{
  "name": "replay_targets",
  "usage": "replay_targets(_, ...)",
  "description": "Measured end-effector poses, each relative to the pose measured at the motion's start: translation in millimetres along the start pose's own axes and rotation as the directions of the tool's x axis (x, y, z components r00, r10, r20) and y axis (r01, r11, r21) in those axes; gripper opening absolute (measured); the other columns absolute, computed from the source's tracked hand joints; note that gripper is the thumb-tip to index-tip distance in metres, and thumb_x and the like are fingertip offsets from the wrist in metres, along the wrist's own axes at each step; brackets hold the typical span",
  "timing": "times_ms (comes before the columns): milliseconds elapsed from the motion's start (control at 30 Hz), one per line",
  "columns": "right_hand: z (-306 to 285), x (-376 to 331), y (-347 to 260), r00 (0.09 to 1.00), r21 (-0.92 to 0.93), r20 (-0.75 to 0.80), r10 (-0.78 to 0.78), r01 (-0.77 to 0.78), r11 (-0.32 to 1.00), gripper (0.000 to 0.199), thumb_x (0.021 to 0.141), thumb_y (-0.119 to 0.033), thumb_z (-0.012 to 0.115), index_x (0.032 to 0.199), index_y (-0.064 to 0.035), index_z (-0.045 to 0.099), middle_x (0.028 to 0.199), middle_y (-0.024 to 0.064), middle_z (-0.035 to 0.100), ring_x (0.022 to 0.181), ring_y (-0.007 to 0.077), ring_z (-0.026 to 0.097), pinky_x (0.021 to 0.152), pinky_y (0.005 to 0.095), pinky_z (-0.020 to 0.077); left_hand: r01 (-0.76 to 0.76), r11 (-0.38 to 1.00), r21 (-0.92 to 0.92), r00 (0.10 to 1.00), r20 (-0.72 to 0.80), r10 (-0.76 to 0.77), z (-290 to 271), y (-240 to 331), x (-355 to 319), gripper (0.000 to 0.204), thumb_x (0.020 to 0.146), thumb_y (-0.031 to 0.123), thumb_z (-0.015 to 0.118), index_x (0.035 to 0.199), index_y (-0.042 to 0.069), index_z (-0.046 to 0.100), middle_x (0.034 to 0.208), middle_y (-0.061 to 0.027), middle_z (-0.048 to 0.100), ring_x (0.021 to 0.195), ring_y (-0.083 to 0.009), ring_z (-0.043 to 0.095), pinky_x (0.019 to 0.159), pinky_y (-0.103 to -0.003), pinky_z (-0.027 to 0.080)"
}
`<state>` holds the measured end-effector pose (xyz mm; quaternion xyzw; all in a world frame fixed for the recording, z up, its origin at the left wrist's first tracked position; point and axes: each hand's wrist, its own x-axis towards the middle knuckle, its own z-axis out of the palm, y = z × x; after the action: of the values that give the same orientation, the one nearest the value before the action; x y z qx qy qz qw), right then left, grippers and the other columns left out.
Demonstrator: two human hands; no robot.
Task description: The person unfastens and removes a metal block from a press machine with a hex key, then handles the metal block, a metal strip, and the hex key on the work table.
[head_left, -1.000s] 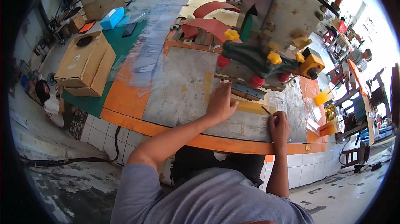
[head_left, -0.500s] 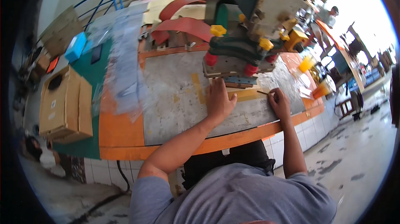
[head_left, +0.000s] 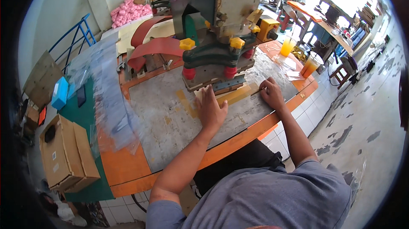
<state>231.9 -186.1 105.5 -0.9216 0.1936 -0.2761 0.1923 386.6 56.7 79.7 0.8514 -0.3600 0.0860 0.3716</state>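
Head: left hand [head_left: 211,113] spread, right hand [head_left: 272,95] curled, grip unclear; stained tabletop [head_left: 149,101], pale wall [head_left: 55,22]

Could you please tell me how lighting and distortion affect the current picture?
Head view: glare washes out the upper right area; head view: the table's front edge bends with the fisheye, while picture corners go black; head view: the left hand and right hand read fairly clearly.

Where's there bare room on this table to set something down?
The grey metal plate looks bare between the translucent plastic sheets and the person's left hand; a smaller patch lies between that hand, the right hand and the orange front edge. It's crowded beneath the green metal clamp with red feet and around the clear cups of orange drink.
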Motion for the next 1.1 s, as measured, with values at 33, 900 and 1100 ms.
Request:
replay_targets(33,-0.8,1.5,-3.4,0.999,-0.003,-0.01,-0.042,0.042,0.999,0.017,0.084,-0.009,0.062,0.099,-0.005,0.067,0.1,0.0159,0.06,0.089,0.0315,0.065,0.082,0.041,0.053,0.011,1.0,0.002,1.0,0.015,-0.011,-1.6,-0.6,-0.1,0.083,0.087,0.032,0.071,0.152,-0.003,0.035,0.152,-0.0235,0.046,0.149,-0.0321,0.034,0.124,-0.054,0.016)
replay_targets(900,-0.6,13.4,-13.0,0.981,-0.1,0.148,0.127,-0.113,0.989,0.056,0.093,-0.028,0.061,0.149,-0.0321,0.053,0.104,0.012,0.058,0.098,0.03,0.064,0.087,0.0423,0.05,-0.155,0.988,-0.008,0.981,0.12,0.154,5.3,7.9,-5.8,0.079,0.091,0.031,0.067,0.153,-0.004,0.032,0.146,-0.0273,0.053,0.144,-0.0343,0.043,0.124,-0.058,0.014)
replay_targets(1100,-2.6,13.7,-16.8,0.988,-0.086,0.126,0.085,-0.075,0.994,0.059,0.09,-0.023,0.06,0.148,-0.0325,0.053,0.101,0.01,0.057,0.094,0.0262,0.063,0.085,0.0406,0.0506,-0.134,0.99,-0.032,0.976,0.168,0.138,2.4,11.4,-3.5,0.081,0.091,0.031,0.066,0.154,-0.005,0.031,0.147,-0.0276,0.051,0.145,-0.0337,0.042,0.124,-0.056,0.015)
